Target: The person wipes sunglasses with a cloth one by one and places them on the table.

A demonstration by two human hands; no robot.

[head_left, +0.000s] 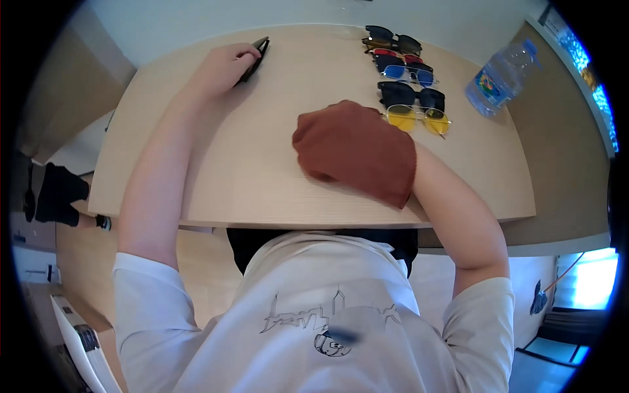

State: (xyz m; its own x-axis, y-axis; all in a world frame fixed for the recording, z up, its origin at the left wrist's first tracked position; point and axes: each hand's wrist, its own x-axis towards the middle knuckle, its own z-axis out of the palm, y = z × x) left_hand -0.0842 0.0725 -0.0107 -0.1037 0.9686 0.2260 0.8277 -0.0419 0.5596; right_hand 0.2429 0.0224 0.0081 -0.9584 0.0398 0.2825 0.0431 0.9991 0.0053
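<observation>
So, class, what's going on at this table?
A person's left hand holds what look like folded black glasses at the pale wooden table. A reddish-brown cloth hides the right hand. Beyond it lie several sunglasses with dark, blue and yellow lenses, lined up beside a clear plastic, blue-capped bottle.

A pale wall (229, 19) spans the frame's top; below it curves the light-wood worktop (242, 164); tan floor (78, 252) shows lower left; a bright window (595, 278) glows lower right.
</observation>
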